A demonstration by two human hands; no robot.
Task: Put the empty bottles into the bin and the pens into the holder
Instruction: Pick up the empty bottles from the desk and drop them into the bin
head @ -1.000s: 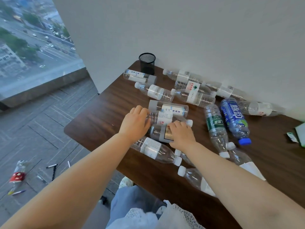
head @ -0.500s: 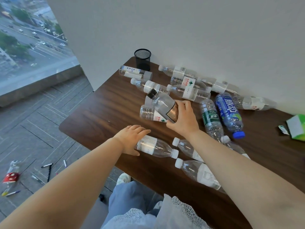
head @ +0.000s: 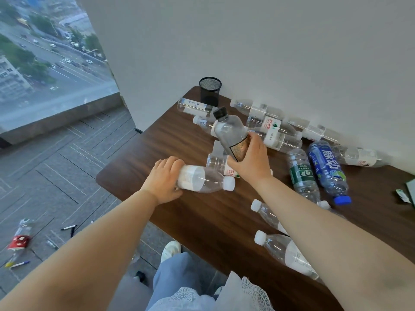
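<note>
Several empty plastic bottles lie on the brown table [head: 179,144]. My right hand [head: 251,158] grips a clear bottle with a black cap [head: 229,131], held tilted above the table with its cap pointing up and away. My left hand [head: 164,178] is closed around the base of a clear bottle with a white label and white cap [head: 202,179] near the table's left front edge. A black mesh pen holder [head: 210,90] stands at the table's far corner. Pens [head: 69,227] lie on the floor to the left.
A blue bottle [head: 327,173] and a green-labelled bottle [head: 302,176] lie to the right, more clear bottles along the wall [head: 269,52]. A red-labelled bottle [head: 19,239] lies on the grey floor at far left. No bin is in view.
My right hand has lifted the black-capped bottle off the pile and raised it. My left hand moved back from the pile and closed on the white-labelled bottle at the table's front.
</note>
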